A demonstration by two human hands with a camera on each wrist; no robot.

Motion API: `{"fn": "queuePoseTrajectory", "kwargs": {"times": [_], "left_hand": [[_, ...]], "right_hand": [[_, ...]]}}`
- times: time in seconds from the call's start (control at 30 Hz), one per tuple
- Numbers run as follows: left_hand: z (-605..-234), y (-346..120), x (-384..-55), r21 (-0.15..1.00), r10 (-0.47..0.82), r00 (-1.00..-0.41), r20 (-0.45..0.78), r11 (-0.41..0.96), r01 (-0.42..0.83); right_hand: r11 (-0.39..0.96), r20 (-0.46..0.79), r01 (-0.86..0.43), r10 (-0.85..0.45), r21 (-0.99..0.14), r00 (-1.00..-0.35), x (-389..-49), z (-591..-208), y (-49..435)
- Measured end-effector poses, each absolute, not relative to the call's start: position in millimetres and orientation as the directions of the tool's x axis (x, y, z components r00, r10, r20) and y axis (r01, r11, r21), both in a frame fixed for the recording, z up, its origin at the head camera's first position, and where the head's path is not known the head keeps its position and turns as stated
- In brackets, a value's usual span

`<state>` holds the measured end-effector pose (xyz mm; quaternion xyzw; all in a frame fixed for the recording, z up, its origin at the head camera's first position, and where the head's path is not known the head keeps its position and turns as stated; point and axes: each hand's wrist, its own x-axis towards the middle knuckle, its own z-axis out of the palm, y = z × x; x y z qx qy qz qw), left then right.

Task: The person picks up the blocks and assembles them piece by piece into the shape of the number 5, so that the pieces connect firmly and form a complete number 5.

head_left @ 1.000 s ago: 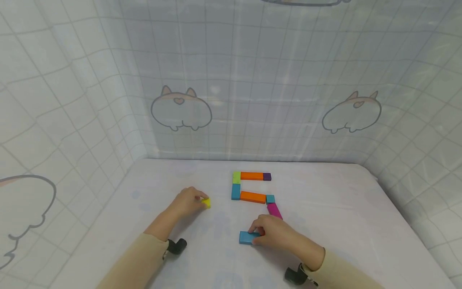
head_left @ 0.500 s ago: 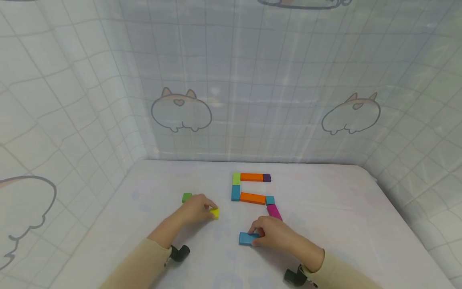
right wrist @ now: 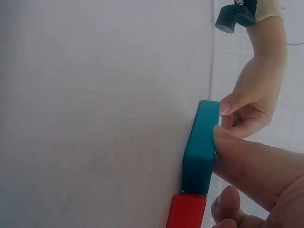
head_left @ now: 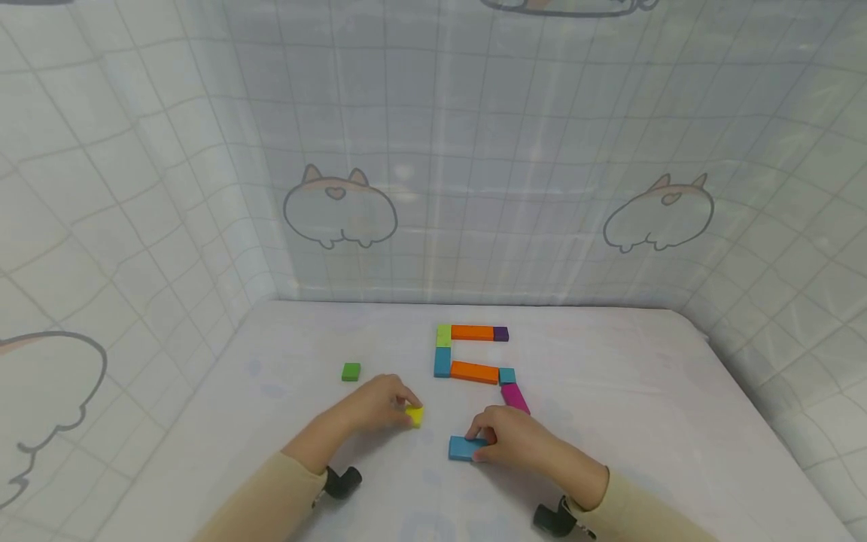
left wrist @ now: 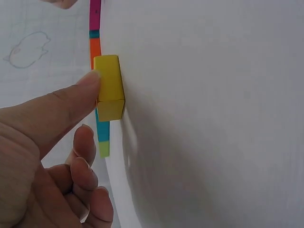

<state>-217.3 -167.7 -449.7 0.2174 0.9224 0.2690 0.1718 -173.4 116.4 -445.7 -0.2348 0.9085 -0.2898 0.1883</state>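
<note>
My left hand (head_left: 381,403) pinches a small yellow block (head_left: 415,416) at the middle of the table. Its thumb presses one side of the block in the left wrist view, and the other fingers curl below. To the right, my right hand (head_left: 518,439) holds a flat blue block (head_left: 462,449) between thumb and fingers. A red block (right wrist: 187,209) sits end to end with the blue one in the right wrist view; from the head it is hidden behind the hand. Beyond the right hand lies a magenta block (head_left: 515,398), its near end close to the fingers.
Behind the hands, blocks are laid in joined lines: light green (head_left: 443,336), an upper orange block (head_left: 472,333), purple (head_left: 500,333), darker blue (head_left: 442,362), a lower orange block (head_left: 474,373) and small teal (head_left: 507,376). A green block (head_left: 351,372) lies alone at left.
My left hand has moved right and nearer with the yellow block, toward the blue one. The green block has come into sight behind it. My right hand stays in place.
</note>
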Motion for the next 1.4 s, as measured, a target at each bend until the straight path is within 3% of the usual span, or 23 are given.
{"fn": "queuePoseTrajectory", "kwargs": {"times": [0.63,1.4], "left_hand": [[-446,-147,-207,0.562,0.597,-0.769,-0.228,0.726,0.397],[-441,-134,-199,0.559,0.634,-0.735,-0.241,0.710,0.429]], "right_hand": [[0.727,-0.215,-0.313,-0.534,-0.611,-0.818,-174,-444,116],[0.737,-0.238,-0.287,-0.518,-0.612,-0.822,-174,-442,114]]}}
